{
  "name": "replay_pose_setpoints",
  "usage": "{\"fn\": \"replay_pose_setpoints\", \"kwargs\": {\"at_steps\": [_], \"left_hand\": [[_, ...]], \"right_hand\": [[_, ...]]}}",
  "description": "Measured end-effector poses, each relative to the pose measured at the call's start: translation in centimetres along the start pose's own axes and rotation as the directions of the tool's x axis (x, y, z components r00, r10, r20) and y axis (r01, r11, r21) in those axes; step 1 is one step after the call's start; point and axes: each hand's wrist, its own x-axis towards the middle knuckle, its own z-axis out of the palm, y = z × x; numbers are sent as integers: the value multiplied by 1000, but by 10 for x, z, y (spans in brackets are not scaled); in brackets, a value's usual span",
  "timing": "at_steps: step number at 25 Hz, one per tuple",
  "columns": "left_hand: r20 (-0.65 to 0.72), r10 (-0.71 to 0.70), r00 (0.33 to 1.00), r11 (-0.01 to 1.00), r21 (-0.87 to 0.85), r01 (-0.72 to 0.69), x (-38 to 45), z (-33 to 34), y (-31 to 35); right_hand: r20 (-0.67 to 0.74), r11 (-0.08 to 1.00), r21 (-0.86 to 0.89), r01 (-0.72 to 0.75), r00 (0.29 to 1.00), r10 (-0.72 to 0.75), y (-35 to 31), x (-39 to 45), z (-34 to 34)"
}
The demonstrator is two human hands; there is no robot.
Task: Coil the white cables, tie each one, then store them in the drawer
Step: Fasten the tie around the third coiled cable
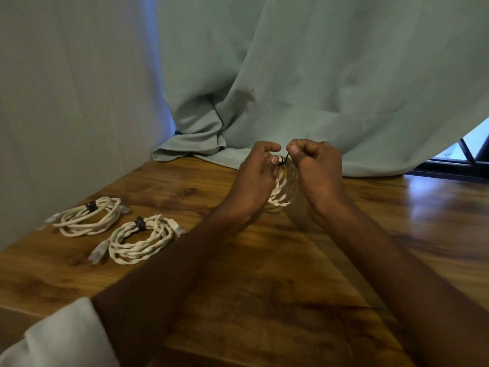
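Between my two hands, above the wooden table [264, 287], hangs a coiled white cable [281, 190]. My left hand [255, 178] grips its top, the thumb pressing on a thin dark tie [283, 160] wrapped round the coil. My right hand [315, 168] pinches the free end of that tie between thumb and forefinger. Most of the coil is hidden behind my hands. Two other white cable coils lie on the table at the left, each bound with a dark tie: one at the far left [86, 219], one nearer me [140, 238]. No drawer is in view.
A pale green curtain [304, 88] hangs behind the table and bunches onto its far edge. A pale wall [66, 102] bounds the left side. A dark window frame [449, 168] shows at the right behind the curtain.
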Motion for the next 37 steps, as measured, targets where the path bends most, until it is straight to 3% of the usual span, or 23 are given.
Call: {"fn": "replay_pose_setpoints", "kwargs": {"at_steps": [4, 7, 11, 15, 21, 23, 26, 28, 33, 35, 37], "left_hand": [[39, -10, 999, 1000, -24, 11, 0, 2, -1], [58, -34, 998, 996, -83, 39, -5, 3, 5], [19, -172, 985, 965, -196, 173, -7, 9, 7], [-44, -310, 950, 896, -348, 276, -2, 9, 8], [-126, -366, 922, 861, -422, 284, 6, 3, 4], [-139, -373, 917, 863, -416, 288, 7, 2, 3], [-145, -370, 918, 868, -405, 286, 8, 1, 2], [-148, -366, 919, 875, -392, 285, 8, 1, 2], [-152, -283, 947, 932, -278, 234, 7, 2, 2], [-121, -169, 978, 971, -189, 145, 2, 3, 2], [-84, -37, 996, 996, -81, 30, -1, 4, 3]], "right_hand": [[43, 997, 71, -11, 999, 8, 1, -4, -3], [-2, 999, -8, 52, 999, -53, 3, -4, -3], [-4, 965, -161, 207, 978, -210, 3, -9, -3], [15, 931, -196, 307, 951, -310, 2, -8, -3], [52, 937, -212, 278, 961, -273, 6, 1, -10], [117, 887, -317, 335, 942, -314, 7, 1, -11], [252, 697, -513, 501, 864, -435, 9, 1, -10], [284, 639, -539, 548, 833, -475, 12, 0, -8], [246, 683, -491, 540, 838, -487, 14, 1, -9], [169, 812, -410, 416, 909, -380, 15, 1, -7], [88, 963, -196, 187, 981, -173, 11, 1, -5]]}}
